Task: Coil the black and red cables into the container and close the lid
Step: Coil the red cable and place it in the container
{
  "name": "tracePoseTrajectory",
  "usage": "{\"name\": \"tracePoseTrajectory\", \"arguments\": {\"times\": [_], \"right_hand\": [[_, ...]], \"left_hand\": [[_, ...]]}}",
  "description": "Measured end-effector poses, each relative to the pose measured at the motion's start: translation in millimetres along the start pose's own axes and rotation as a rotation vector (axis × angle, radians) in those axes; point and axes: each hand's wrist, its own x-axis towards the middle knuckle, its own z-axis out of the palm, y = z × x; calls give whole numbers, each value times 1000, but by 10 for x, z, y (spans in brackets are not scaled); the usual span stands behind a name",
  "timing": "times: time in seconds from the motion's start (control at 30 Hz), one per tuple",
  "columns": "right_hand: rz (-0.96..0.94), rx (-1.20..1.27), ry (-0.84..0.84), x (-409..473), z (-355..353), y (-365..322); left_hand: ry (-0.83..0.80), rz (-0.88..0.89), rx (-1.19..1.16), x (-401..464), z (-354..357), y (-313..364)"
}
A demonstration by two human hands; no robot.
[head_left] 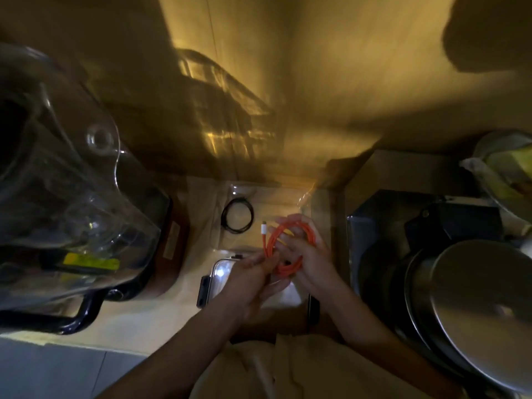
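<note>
The red cable (pixel 309 230) is wound into a loose coil, its white plug end sticking up at the left. My right hand (pixel 312 254) has its fingers through the coil and holds it. My left hand (pixel 254 272) pinches the coil's lower left strands. The black cable (pixel 237 215) lies coiled inside the clear container (pixel 288 205) behind my hands. Below my hands, partly hidden, a shiny lid (pixel 220 276) with dark side clips lies flat.
A large clear appliance jug (pixel 66 180) on a black base stands at the left. Stacked steel pans and lids (pixel 472 306) fill the right side, with a dark box (pixel 449 223) behind them. A wall rises right behind the container.
</note>
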Motion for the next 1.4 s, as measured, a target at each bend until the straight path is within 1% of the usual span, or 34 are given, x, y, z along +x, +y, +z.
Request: {"name": "tracePoseTrajectory", "arguments": {"times": [0.13, 0.23, 0.37, 0.5, 0.6, 0.7, 0.83, 0.97, 1.1, 1.2, 1.3, 1.4], "right_hand": [[31, -49, 53, -43, -39, 88], [52, -151, 95, -48, -34, 94], [99, -288, 141, 34, -60, 115], [153, -277, 199, 95, -138, 181], [170, -353, 206, 68, -199, 232], [150, -451, 225, 86, -241, 251], [178, -397, 313, 193, -235, 229], [259, -291, 414, 326, -214, 212], [350, -233, 496, 518, -172, 195], [444, -221, 537, 641, -164, 215], [515, -209, 563, 713, -174, 252], [553, -176, 603, 827, -175, 276]], "left_hand": [[35, 12, 40, 21, -64, -50], [90, 55, 78, 83, -90, -32], [118, 119, 120, 197, -109, -12], [200, 162, 107, 376, -140, 61], [266, 186, 167, 518, -176, 106], [286, 226, 249, 668, -190, 133], [281, 261, 385, 862, -195, 131], [341, 331, 715, 1074, -228, 162], [335, 347, 927, 1230, -207, 222], [322, 269, 922, 1364, -241, 220], [312, 165, 804, 1434, -271, 188], [314, 132, 772, 1550, -284, 206]]}}
